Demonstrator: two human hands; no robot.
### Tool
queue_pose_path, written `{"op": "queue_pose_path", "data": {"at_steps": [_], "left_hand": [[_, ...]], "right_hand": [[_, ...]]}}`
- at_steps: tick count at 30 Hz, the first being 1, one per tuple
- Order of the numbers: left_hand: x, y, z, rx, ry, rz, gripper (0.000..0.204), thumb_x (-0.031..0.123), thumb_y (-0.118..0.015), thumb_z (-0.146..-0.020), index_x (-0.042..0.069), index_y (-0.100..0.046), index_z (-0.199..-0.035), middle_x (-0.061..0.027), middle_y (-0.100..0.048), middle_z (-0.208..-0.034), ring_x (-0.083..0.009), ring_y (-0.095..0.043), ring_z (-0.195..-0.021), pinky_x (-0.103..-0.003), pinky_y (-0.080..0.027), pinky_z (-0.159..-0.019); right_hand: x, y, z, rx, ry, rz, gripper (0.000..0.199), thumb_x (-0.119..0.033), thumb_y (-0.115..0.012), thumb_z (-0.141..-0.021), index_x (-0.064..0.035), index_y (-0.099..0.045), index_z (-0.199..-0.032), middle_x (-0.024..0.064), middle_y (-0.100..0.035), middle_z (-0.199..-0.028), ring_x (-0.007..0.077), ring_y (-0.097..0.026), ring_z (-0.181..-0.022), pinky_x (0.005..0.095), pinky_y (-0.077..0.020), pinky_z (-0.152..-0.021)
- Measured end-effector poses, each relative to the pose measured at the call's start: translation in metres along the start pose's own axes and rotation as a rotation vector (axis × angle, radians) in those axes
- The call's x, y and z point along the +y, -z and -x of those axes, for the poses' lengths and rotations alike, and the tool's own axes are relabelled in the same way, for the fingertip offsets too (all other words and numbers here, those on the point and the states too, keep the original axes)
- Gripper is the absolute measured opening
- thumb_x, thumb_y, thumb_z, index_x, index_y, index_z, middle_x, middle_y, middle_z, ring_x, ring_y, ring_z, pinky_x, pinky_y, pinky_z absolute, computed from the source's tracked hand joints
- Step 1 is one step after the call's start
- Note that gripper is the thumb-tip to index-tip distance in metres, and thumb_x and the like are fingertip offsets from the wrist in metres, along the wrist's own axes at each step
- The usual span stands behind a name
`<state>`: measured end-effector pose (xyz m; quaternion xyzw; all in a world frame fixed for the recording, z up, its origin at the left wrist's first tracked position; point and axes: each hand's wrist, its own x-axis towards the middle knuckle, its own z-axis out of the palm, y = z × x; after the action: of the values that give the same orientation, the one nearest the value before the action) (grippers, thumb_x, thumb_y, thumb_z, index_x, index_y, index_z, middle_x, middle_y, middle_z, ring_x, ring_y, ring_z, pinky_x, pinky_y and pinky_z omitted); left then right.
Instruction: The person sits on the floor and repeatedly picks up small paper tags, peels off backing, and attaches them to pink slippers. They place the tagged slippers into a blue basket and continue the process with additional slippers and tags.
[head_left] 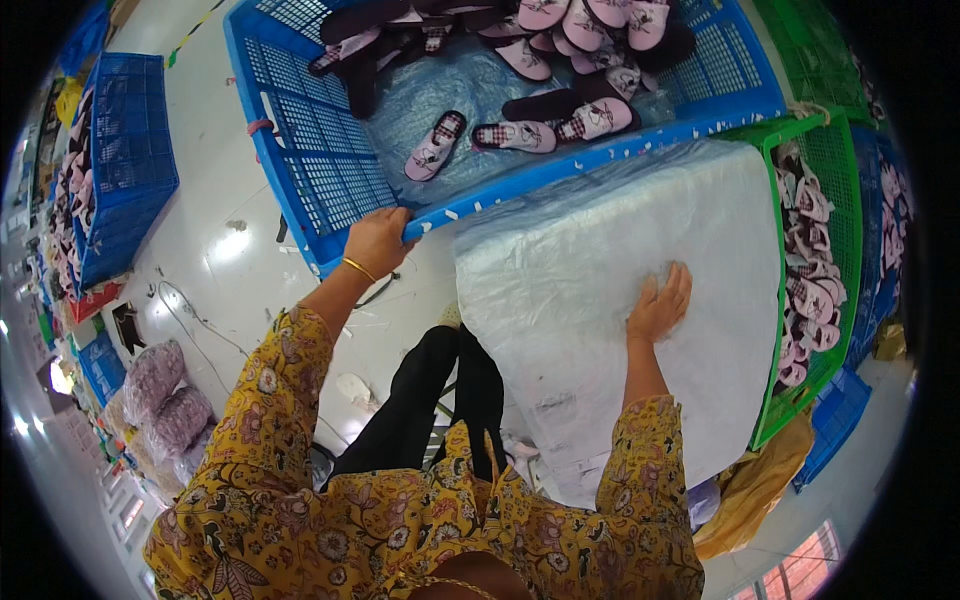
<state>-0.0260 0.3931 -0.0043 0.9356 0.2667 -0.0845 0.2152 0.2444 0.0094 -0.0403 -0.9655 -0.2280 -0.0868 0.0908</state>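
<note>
My left hand [379, 243] is closed over the near rim of a large blue plastic crate [590, 148], close to its left corner. Pink and black slippers with checked linings lie in the crate, piled toward the back, and a single slipper [436, 147] rests apart on the clear plastic lining. To the right, my right hand [660, 303] lies on a table covered in whitish plastic [560, 340], its fingers stretched out and nothing in them. The table's far edge meets the crate's near side.
A green crate [848, 300] of pink slippers adjoins the table on the right. Another blue crate [125, 165] stands on the pale floor at the left, with bagged goods [165, 390] and a thin cable [185, 305] nearby. A yellow-brown sack [765, 485] hangs low at the right.
</note>
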Motion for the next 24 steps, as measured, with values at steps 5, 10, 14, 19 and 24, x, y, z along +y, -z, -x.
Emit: {"op": "queue_pose_path", "data": {"at_steps": [5, 10, 14, 19, 24], "left_hand": [[-0.002, -0.008, 0.009, 0.097, 0.011, -0.024, 0.031, 0.025, -0.076, -0.075, 0.007, -0.065, -0.097, -0.0097, -0.065, -0.09, -0.0299, -0.064, -0.085, -0.041, -0.053, -0.07], [-0.004, -0.007, 0.009, 0.058, 0.027, -0.005, 0.033, 0.027, -0.076, -0.07, 0.01, -0.061, -0.094, -0.0084, -0.063, -0.09, -0.0283, -0.063, -0.09, -0.041, -0.052, -0.073], [-0.003, 0.0, 0.001, -0.027, 0.025, 0.076, 0.034, 0.03, -0.074, -0.075, 0.009, -0.061, -0.098, -0.0096, -0.063, -0.095, -0.0296, -0.062, -0.093, -0.04, -0.052, -0.078], [-0.017, -0.003, 0.004, -0.269, -0.008, 0.247, 0.042, 0.026, -0.071, -0.08, 0.005, -0.057, -0.114, -0.0135, -0.065, -0.105, -0.0337, -0.063, -0.099, -0.045, -0.052, -0.082], [-0.021, -0.015, 0.002, -0.284, 0.0, 0.28, 0.041, 0.018, -0.069, -0.08, 0.003, -0.055, -0.116, -0.0162, -0.066, -0.105, -0.036, -0.065, -0.096, -0.047, -0.053, -0.08]], "right_hand": [[-0.005, 0.007, -0.008, -0.073, -0.003, -0.002, 0.048, -0.027, -0.056, -0.096, -0.0097, -0.047, -0.139, 0.0087, -0.042, -0.148, 0.0295, -0.035, -0.138, 0.0437, -0.0284, -0.112], [0.01, 0.002, -0.002, -0.094, 0.046, 0.044, 0.051, -0.027, -0.056, -0.096, -0.0072, -0.044, -0.141, 0.0124, -0.04, -0.149, 0.0311, -0.034, -0.138, 0.0451, -0.0279, -0.113], [-0.033, 0.006, -0.017, -0.222, -0.278, -0.089, 0.058, -0.029, -0.057, -0.096, -0.0027, -0.04, -0.144, 0.0182, -0.037, -0.15, 0.0352, -0.034, -0.138, 0.0466, -0.0272, -0.113], [-0.214, 0.011, -0.01, -0.199, -0.096, -0.574, 0.073, -0.031, -0.067, -0.09, 0.0042, -0.033, -0.144, 0.0227, -0.035, -0.15, 0.0389, -0.031, -0.14, 0.0463, -0.0247, -0.115], [-0.27, -0.038, -0.05, -0.126, -0.471, -0.483, 0.08, -0.038, -0.068, -0.09, 0.0055, -0.029, -0.145, 0.0305, -0.031, -0.148, 0.041, -0.033, -0.137, 0.0485, -0.0303, -0.112]]}}
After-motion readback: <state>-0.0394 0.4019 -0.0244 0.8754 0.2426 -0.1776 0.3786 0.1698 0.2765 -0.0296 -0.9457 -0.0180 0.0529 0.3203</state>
